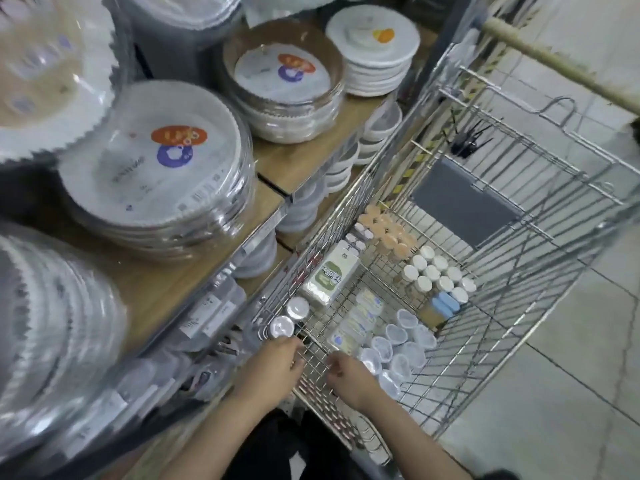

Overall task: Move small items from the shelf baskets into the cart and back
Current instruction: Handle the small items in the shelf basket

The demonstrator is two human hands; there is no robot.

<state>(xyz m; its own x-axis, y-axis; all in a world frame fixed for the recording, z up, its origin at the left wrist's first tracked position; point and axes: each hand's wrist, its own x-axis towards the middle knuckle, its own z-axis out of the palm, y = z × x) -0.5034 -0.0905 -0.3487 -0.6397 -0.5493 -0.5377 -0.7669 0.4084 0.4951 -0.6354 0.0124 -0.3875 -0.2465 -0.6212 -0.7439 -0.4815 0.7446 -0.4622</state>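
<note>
The wire cart [540, 271] stands to the right of the shelf. On its floor lie two silver-lidded jars [290, 318], a white box [330, 271], flat packets [360, 317], several clear cups [398, 348], white-capped bottles [436, 271], peach-capped bottles [388, 233] and blue pieces [446, 304]. My left hand [277, 365] hovers at the cart's near-left corner, fingers curled beside the nearer jar; what they hold is hidden. My right hand [346, 374] is just inside the near wall, fingers curled with nothing visible in them.
Wrapped stacks of paper plates [156, 168] fill the wooden shelf [294, 161] on the left. Below its edge sit clear bins with small items [207, 320] and price tags. A grey flap [464, 202] lies at the cart's far end. Tiled floor [554, 410] is at the right.
</note>
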